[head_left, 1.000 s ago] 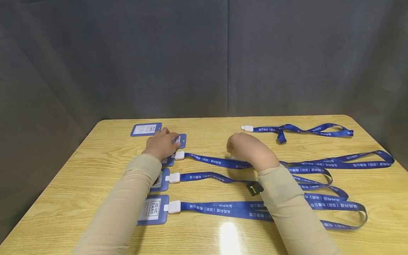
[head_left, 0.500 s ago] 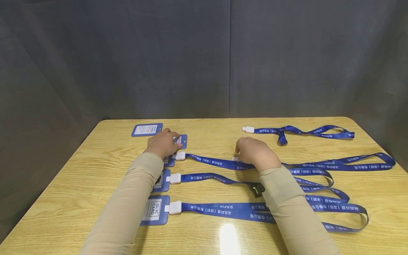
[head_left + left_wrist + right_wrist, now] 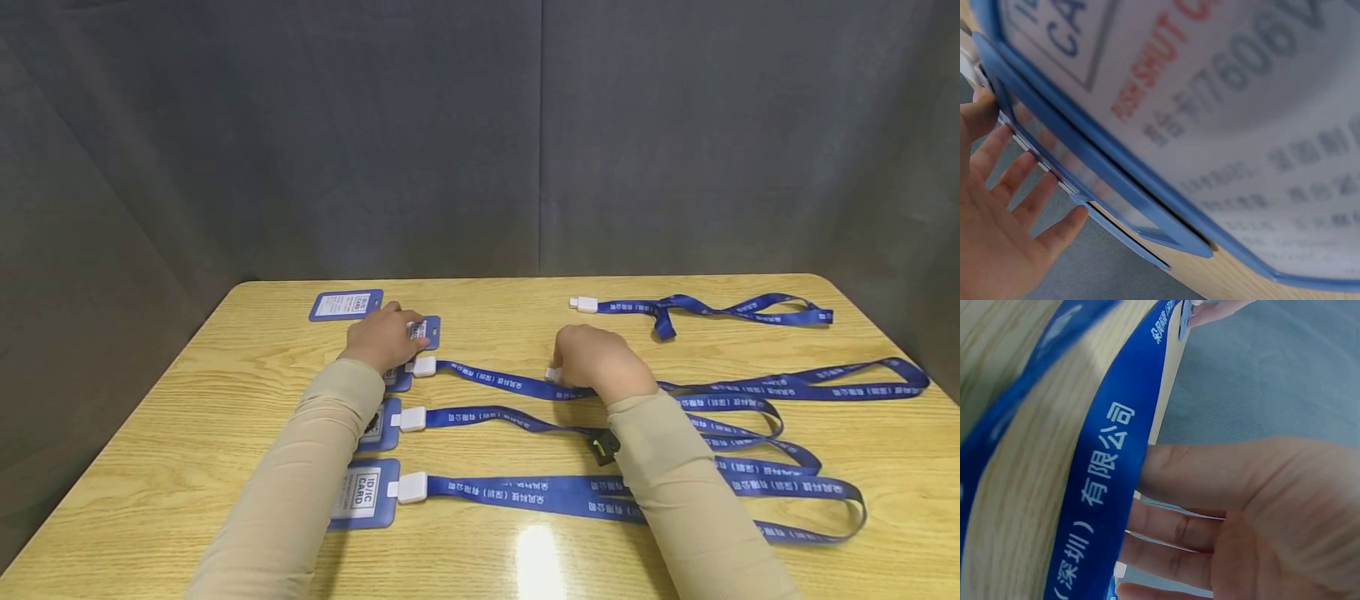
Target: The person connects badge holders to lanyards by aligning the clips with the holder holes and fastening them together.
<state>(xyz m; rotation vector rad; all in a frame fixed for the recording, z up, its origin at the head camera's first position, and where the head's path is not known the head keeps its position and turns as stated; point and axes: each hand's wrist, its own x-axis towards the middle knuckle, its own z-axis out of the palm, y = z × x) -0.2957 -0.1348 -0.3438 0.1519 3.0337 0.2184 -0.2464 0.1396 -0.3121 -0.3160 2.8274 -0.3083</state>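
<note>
- Card holder [image 3: 427, 330]: blue frame, rounded corners, slotted end, "ID/IC CARD" print; flat at 11 o'clock on wood-grain table [image 3: 150, 467].
- Left hand [image 3: 377, 337]: fingers spread, nearly straight, touching card holder.
- Right hand [image 3: 602, 360]: 1 o'clock, fingers bent, pinching white clip [image 3: 552, 375].
- Blue lanyard [image 3: 491, 377]: glossy ribbon, white "(深圳)有限公司" lettering; starting at 10 o'clock, passing beneath right hand.

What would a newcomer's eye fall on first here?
Probably the blue ribbon lanyards with white lettering, running rightward across the pale wooden table. Next, the blue-framed plastic card holders at left, three clipped to lanyards, a fourth partly under the left hand. The right hand is at another lanyard's white plastic tip, right of centre.
</note>
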